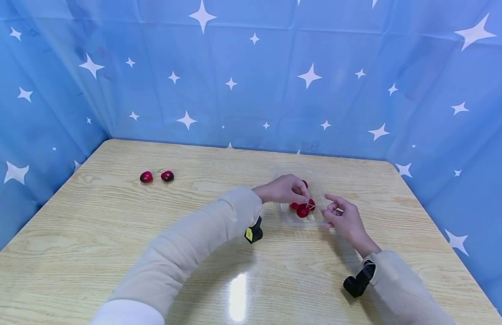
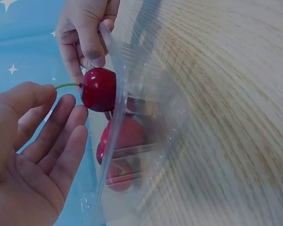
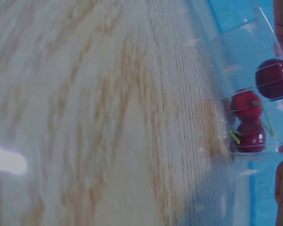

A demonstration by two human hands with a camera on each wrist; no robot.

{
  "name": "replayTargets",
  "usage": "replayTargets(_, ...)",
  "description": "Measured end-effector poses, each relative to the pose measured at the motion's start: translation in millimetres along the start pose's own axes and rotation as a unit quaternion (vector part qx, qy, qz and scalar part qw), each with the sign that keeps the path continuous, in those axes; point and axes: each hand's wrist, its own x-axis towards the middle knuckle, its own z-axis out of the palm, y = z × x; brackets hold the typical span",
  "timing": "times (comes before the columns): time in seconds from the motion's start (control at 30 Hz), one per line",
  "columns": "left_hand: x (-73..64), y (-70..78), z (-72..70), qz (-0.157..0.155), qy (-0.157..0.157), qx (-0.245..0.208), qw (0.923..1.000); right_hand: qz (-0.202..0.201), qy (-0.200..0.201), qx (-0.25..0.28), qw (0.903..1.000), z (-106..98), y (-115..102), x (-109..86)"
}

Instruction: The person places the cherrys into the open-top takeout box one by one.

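Note:
My left hand (image 1: 289, 189) is over a clear plastic box (image 2: 179, 113) and pinches the green stem of a red cherry (image 2: 98, 92) between thumb and forefinger. The other fingers of that hand are spread, as the left wrist view shows. The held cherry hangs at the box's open side, overlapping the rim. Inside the box lie several more cherries (image 2: 125, 134), some with green stems (image 3: 235, 137). At the box's right side, my right hand (image 1: 346, 221) holds its rim with thumb and fingers. Only parts of both hands appear at the right wrist view's edge.
Two dark red cherries, a left one (image 1: 146, 177) and a right one (image 1: 167, 176) with a stem, lie far left on the wooden table (image 1: 113, 234). A blue curtain with white stars (image 1: 251, 90) hangs behind the table and along its sides.

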Motion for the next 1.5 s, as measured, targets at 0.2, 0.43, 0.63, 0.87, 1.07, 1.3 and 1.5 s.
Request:
replayTargets(0.2,4.3,-0.6,7.2,-0.006,-0.012,-0.01,0.9999,-0.002,0.002,0.003,1.0,0.3,0.6,0.9)
replayTargets(0.43,8.5,-1.6,12.9,-0.01,-0.013,-0.014,0.9998,0.002,0.002,-0.004,1.0,0.6,0.2,1.1)
replayTargets(0.63,13.3,-6.7,16.3,-0.015,-0.007,-0.014,0.9998,-0.003,0.001,-0.001,1.0,0.9,-0.2,1.1)
replayTargets(0.87,14.1,-11.1,17.4,-0.01,0.001,-0.008,0.9999,-0.008,0.002,0.003,1.0,1.3,0.3,0.5)
replayTargets(1.07,14.1,-13.7,16.3,-0.013,0.01,-0.02,0.9997,-0.005,-0.001,0.002,1.0,1.8,0.1,0.7)
replayTargets(1.3,16.0,-16.1,14.8,-0.008,0.03,-0.003,0.9995,-0.003,-0.002,0.0,1.0,1.9,-0.8,0.1)
replayTargets(1.5,17.7,-22.0,13.0,-0.001,0.076,0.005,0.9971,-0.002,-0.001,0.002,1.0,1.8,-1.6,0.0)
